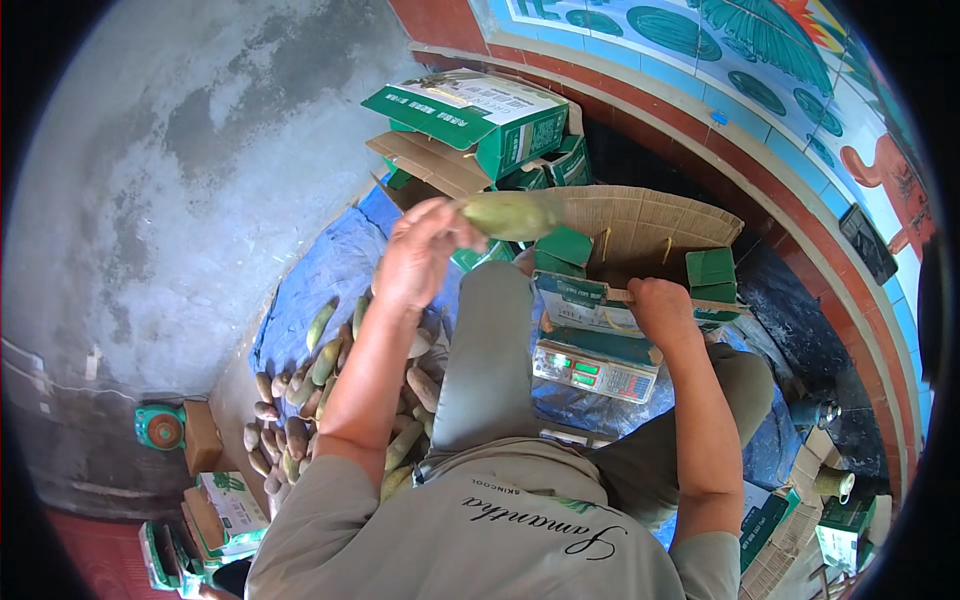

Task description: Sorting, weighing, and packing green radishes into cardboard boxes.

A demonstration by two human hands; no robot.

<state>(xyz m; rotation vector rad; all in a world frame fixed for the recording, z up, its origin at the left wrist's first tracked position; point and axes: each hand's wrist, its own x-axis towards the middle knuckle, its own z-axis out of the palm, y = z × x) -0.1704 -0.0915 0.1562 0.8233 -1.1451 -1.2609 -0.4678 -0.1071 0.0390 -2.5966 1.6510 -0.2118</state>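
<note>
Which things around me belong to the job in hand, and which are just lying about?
Probably the job: green vegetable in left hand; open carton gripped by right hand; lit scale; vegetable pile.

Seemingly lying about: teal round object; lower-left cartons.

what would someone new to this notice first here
Probably the blurred green vegetable in the left hand, near the picture's upper middle. Right of it, the right hand grips the near edge of an open carton, above a scale with lit green readouts. More vegetables lie heaped on the blue sheet at left.
</note>
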